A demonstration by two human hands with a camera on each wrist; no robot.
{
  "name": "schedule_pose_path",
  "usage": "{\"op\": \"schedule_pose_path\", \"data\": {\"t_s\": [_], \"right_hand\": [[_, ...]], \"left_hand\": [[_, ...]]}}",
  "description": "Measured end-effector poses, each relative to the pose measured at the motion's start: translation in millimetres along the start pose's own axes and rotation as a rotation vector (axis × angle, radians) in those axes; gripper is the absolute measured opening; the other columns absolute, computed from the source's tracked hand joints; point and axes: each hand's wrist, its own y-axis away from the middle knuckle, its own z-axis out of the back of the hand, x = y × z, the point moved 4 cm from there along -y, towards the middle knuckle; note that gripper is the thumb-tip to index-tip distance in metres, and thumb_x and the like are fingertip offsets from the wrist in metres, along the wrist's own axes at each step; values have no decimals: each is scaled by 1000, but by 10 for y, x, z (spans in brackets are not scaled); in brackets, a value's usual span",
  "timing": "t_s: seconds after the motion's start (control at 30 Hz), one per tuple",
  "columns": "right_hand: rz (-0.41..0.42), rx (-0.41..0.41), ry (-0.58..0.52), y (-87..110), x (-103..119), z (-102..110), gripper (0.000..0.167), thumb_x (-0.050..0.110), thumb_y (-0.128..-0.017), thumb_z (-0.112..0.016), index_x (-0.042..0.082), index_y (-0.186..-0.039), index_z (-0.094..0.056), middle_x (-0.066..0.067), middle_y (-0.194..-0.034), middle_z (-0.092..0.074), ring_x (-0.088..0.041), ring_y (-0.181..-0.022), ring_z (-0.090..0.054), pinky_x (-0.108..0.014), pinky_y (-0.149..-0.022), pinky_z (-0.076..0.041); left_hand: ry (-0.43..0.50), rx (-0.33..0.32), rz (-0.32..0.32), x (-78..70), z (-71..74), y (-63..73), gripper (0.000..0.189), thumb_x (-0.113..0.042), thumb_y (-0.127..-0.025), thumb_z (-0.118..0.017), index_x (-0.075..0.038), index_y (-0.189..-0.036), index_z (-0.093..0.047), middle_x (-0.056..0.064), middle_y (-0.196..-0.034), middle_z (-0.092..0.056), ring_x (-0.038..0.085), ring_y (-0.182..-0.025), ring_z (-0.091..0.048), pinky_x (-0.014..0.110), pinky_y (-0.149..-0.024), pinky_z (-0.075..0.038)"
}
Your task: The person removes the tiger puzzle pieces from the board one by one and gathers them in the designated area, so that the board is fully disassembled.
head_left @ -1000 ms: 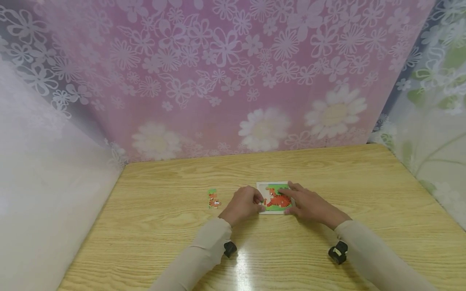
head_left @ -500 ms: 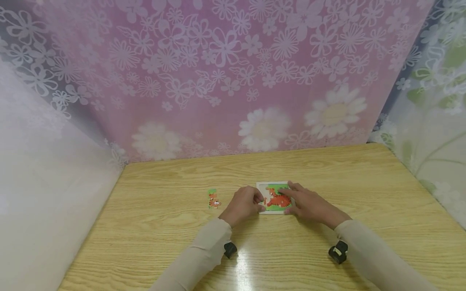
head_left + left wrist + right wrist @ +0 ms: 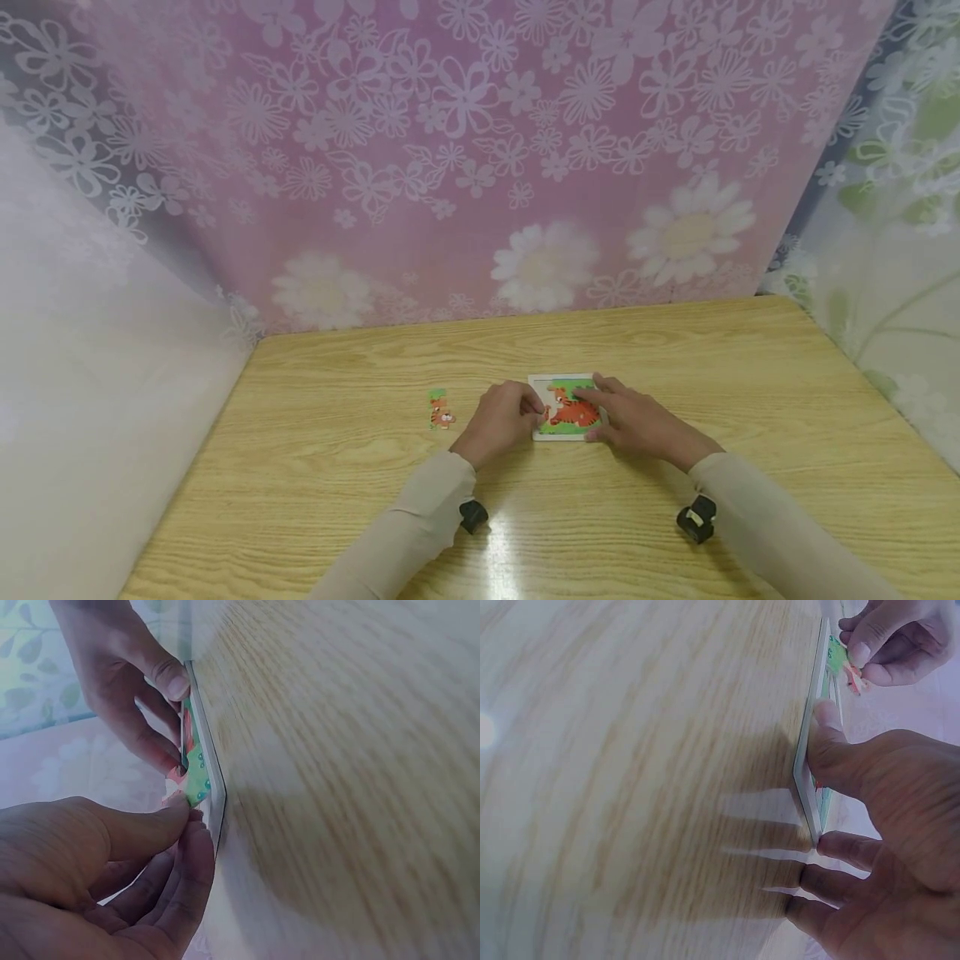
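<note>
My left hand (image 3: 504, 421) pinches a green and red jigsaw piece (image 3: 197, 778) between thumb and fingers, over the lower left of a small white-rimmed puzzle tray (image 3: 564, 438). Inside the tray, fitted pieces show an orange striped tiger (image 3: 576, 414) on green; its upper left shows a pale bare area. My right hand (image 3: 637, 421) spans the tray's right side, the thumb on the near rim and an extended finger touching the picture. In the right wrist view, the other fingertips reach just past the tray's edge. The left fingers partly hide the pinched piece.
Left of the tray, loose jigsaw pieces (image 3: 441, 414) with a tiger face and green lie together on the wood-grain table (image 3: 337, 483). A pink flowered curtain (image 3: 450, 167) stands behind the table, with pale panels at both sides.
My left hand has shifted very slightly at the tray's lower left, and the piece in its fingers now lies more over the picture. The right hand stays in place.
</note>
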Motion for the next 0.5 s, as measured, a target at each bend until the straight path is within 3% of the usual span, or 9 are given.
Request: {"op": "schedule_pose_path", "data": {"t_s": [0.23,0.5], "right_hand": [[-7,8,-8,-3,-4,-7,66,33,-93,-74,4,-147,-51,-39,-153,-32,-56,-137,-38,-70,-99,-41],[-1,7,18,6,21,1,65,33,-93,-74,5,-147,-51,-38,-152,-34,-54,-140,-36,-69,-101,-39]], "left_hand": [[64,-15,-12,42,36,36,3,-10,-94,-73,-8,-93,-75,-4,-85,-72,3,-73,-63,22,-67,-52],[74,-43,-1,156,225,162,4,-11,-93,-75,-8,-95,-74,-4,-87,-70,6,-76,-63,25,-70,-53]]}}
